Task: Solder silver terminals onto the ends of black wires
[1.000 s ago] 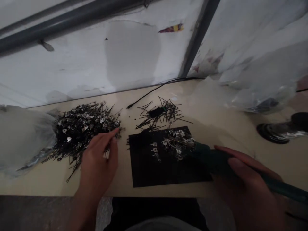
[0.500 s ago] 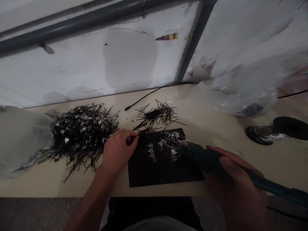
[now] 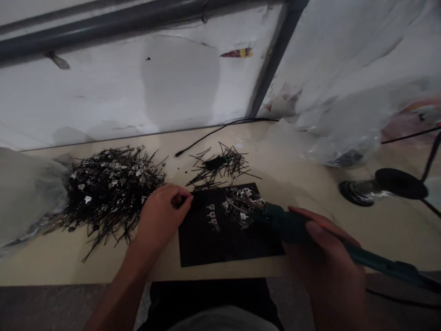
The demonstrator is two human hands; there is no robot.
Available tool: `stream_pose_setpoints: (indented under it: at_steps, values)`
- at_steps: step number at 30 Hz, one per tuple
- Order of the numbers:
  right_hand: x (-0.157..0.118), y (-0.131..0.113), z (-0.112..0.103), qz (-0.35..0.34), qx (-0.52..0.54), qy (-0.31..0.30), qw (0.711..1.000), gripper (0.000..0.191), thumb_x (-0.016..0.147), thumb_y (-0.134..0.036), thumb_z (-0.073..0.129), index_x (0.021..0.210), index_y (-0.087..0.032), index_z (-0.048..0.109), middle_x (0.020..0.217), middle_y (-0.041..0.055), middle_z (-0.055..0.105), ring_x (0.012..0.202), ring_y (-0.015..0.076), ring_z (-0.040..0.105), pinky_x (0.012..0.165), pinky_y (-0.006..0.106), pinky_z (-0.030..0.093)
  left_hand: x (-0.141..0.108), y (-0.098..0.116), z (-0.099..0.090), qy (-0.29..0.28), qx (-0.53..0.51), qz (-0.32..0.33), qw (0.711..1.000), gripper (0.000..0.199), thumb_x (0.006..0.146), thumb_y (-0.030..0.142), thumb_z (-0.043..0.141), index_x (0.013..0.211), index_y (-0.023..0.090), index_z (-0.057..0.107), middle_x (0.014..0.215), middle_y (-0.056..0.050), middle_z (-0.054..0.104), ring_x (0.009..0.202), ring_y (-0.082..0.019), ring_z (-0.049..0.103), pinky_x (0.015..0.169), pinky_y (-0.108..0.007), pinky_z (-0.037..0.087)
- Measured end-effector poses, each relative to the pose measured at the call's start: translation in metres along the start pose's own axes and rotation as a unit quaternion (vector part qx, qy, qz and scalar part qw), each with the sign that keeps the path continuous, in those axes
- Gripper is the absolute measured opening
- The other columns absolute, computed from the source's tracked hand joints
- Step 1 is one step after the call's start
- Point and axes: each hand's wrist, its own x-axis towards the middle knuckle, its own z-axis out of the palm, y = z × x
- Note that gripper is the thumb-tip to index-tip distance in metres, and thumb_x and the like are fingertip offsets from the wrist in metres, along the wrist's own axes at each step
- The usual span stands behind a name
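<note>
My right hand [image 3: 332, 257] is wrapped round the green handle of a soldering iron [image 3: 289, 225]. The iron's thin metal tip points left over a cluster of small silver metal terminals [image 3: 243, 216] on a black mat [image 3: 203, 250]. Left of that cluster, a short column of similar terminals [image 3: 212, 215] lies on the mat. At the mat's upper left edge, my left hand [image 3: 163, 209] is closed in a pinch, thumb against forefinger; whatever sits between the fingertips is too small to make out. Beside it spreads a big heap of black wires with silver terminals [image 3: 110, 193].
Loose short black wires [image 3: 234, 161] lie behind the mat, near a black cable [image 3: 206, 135]. A solder spool [image 3: 365, 191] stands at the right. Plastic bags [image 3: 24, 193] flank the table [image 3: 155, 271], and a white wall [image 3: 103, 96] closes off the back.
The whole view has shifted slightly, so things appear a little further left. Both hands keep their grip and their place relative to the mat.
</note>
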Motion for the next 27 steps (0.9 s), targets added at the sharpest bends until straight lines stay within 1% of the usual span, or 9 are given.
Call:
stream_pose_setpoints:
  at_steps: [3,6,9,12,16,19,21,24,27]
  values:
    - [0.001,-0.002,0.002,0.002,0.005,0.007,1.000,0.014,0.069,-0.033,0.091,0.079,-0.028,0.084,0.094,0.0032,0.083,0.083,0.0227,0.078,0.067,0.032,0.063,0.000,-0.002,0.001,0.014,-0.015,-0.006,1.000,0.008,0.089,0.023,0.075,0.084,0.024,0.080,0.070,0.002,0.068,0.065,-0.016,0.063,0.063,-0.028,0.049]
    - [0.001,-0.005,0.009,0.020,-0.009,0.030,0.999,0.023,0.063,-0.039,0.092,0.080,-0.025,0.085,0.088,0.0054,0.082,0.084,0.0228,0.077,0.068,0.030,0.063,-0.002,-0.001,0.000,0.030,-0.033,-0.007,0.999,0.009,0.091,0.024,0.074,0.084,0.025,0.080,0.070,0.002,0.067,0.063,-0.016,0.061,0.061,-0.027,0.049]
    - [0.001,-0.011,0.016,0.025,-0.020,0.040,0.999,0.029,0.059,-0.042,0.091,0.079,-0.021,0.086,0.080,0.0059,0.079,0.077,0.0206,0.075,0.065,0.029,0.061,-0.011,0.001,-0.005,0.057,-0.035,0.005,0.998,0.010,0.095,0.023,0.068,0.088,0.024,0.075,0.082,-0.001,0.069,0.073,-0.017,0.063,0.068,-0.028,0.052]
    - [0.001,-0.015,0.019,0.012,-0.014,0.023,1.000,0.023,0.061,-0.040,0.088,0.076,-0.022,0.085,0.074,0.0048,0.076,0.068,0.0193,0.071,0.060,0.030,0.058,-0.031,0.000,-0.008,0.077,-0.020,0.002,0.997,0.011,0.100,0.026,0.061,0.094,0.023,0.070,0.098,-0.003,0.071,0.078,-0.017,0.064,0.070,-0.027,0.053]
    - [0.002,-0.015,0.015,0.023,-0.022,-0.010,0.999,0.027,0.061,-0.043,0.086,0.081,-0.024,0.087,0.069,0.0052,0.076,0.060,0.0194,0.070,0.053,0.029,0.054,-0.061,-0.009,-0.007,0.009,-0.035,-0.028,0.999,0.010,0.103,0.032,0.061,0.102,0.026,0.069,0.094,0.001,0.074,0.072,-0.016,0.068,0.062,-0.025,0.053]
    - [-0.002,-0.012,0.005,-0.003,-0.014,-0.025,1.000,0.016,0.061,-0.039,0.088,0.070,-0.027,0.082,0.080,0.0060,0.082,0.068,0.0244,0.077,0.056,0.033,0.059,-0.075,-0.015,-0.003,-0.018,-0.043,0.022,0.999,0.016,0.107,0.029,0.058,0.115,0.028,0.072,0.104,-0.001,0.076,0.090,-0.018,0.075,0.075,-0.027,0.059]
    - [-0.010,-0.012,-0.004,-0.027,-0.037,-0.050,0.998,0.013,0.065,-0.038,0.089,0.069,-0.029,0.081,0.088,0.0054,0.084,0.078,0.0288,0.080,0.057,0.036,0.062,-0.079,-0.016,0.001,-0.005,-0.039,0.066,0.997,0.020,0.108,0.027,0.055,0.117,0.028,0.073,0.106,-0.002,0.075,0.093,-0.018,0.075,0.083,-0.028,0.059]
    - [-0.032,-0.021,-0.013,-0.072,-0.189,-0.071,0.977,0.021,0.083,-0.043,0.080,0.095,-0.027,0.087,0.101,0.0081,0.084,0.096,0.0288,0.080,0.073,0.035,0.066,-0.079,-0.015,0.007,0.033,-0.018,0.092,0.995,0.016,0.108,0.027,0.057,0.106,0.026,0.073,0.098,-0.001,0.073,0.085,-0.017,0.073,0.083,-0.027,0.059]
    - [-0.053,-0.039,-0.012,-0.177,-0.329,-0.134,0.918,0.022,0.091,-0.040,0.075,0.106,-0.029,0.086,0.100,0.0057,0.082,0.079,0.0212,0.077,0.062,0.026,0.060,-0.079,-0.014,0.012,0.055,-0.004,0.102,0.993,0.017,0.108,0.028,0.059,0.098,0.025,0.072,0.095,0.000,0.072,0.085,-0.017,0.072,0.084,-0.026,0.058]
